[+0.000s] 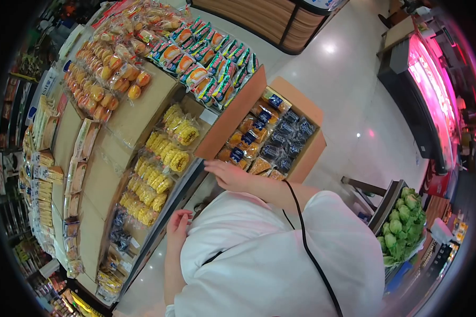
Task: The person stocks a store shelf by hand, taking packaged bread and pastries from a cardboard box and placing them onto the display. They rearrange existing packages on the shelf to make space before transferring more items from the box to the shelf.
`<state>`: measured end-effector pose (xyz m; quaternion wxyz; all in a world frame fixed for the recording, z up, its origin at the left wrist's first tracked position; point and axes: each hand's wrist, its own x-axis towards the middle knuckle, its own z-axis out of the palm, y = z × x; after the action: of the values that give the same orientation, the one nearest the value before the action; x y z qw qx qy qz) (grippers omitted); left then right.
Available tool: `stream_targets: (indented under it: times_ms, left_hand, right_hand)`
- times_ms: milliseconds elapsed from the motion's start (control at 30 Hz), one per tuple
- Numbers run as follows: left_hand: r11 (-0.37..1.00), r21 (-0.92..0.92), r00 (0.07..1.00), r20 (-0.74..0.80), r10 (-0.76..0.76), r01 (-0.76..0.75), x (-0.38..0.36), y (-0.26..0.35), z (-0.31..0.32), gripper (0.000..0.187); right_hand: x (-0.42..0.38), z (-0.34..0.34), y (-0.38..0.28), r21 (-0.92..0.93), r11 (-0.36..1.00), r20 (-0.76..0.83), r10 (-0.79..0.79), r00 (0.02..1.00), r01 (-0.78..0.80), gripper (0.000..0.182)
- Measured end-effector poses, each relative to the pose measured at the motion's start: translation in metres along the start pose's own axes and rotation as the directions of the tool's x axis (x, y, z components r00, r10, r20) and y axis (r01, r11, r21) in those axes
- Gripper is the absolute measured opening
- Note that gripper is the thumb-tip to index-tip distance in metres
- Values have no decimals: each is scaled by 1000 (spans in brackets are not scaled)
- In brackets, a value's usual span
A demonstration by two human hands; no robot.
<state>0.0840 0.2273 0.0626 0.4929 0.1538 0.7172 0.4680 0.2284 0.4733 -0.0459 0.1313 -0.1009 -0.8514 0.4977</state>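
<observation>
My right hand (225, 175) stretches across in front of my body, its fingers extended and holding nothing. Its fingertips are right by the lower corner of an open cardboard box (305, 164). In the box are rows of bagged bread rolls (247, 138) with blue labels and dark wrapped packets (284, 134). Down by the shelf edge, my left hand (179, 224) is open with its fingers loosely bent and nothing in them. Nearest to it on the shelf lie bagged yellow corn-like pieces (152, 177) in several rows.
Round bagged buns (98, 79) and green-and-orange packets (206, 61) cover the upper display. Dark packets (120, 232) lie lower on the shelf. Behind the box is tiled floor (349, 100). A pink-lit display case (431, 79) and green leafy vegetables (403, 224) stand at the right.
</observation>
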Motion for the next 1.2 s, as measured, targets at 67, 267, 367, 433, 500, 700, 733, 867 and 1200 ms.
stream_targets:
  times_ms: [67,267,367,433,500,700,733,867,1200]
  left_hand:
    - [1000,-3,1000,17,-3,3,0,-5,-1,14]
    - [1000,-25,1000,-18,-11,10,-14,-12,0,14]
    - [1000,-22,999,-41,-12,11,-24,-18,-5,14]
    - [1000,-23,998,-57,-12,11,-32,-24,-9,14]
    - [1000,-31,997,-75,-7,5,-39,-32,-14,15]
    - [998,-68,999,-41,-1,-1,-54,-58,-33,14]
    - [997,-78,999,-42,-8,5,-57,-65,-38,14]
    - [998,-64,998,-54,-27,23,-66,-115,-75,14]
    - [792,601,994,-56,-98,112,-164,-377,-211,27]
  right_hand:
    - [3,4,5,20,1000,238,-27,971,23,39]
    - [-11,34,10,-49,995,478,-48,877,82,26]
    - [-24,53,13,48,997,402,31,915,-55,26]
    - [-33,62,13,141,973,288,136,948,-182,26]
    - [-37,66,12,123,960,280,211,937,-253,25]
    - [-47,86,21,-41,972,355,230,906,-231,25]
    - [-49,93,25,-69,970,351,244,904,-235,25]
    - [-67,131,43,-177,895,329,445,833,-408,28]
    - [-239,224,40,-415,618,287,785,549,-667,29]
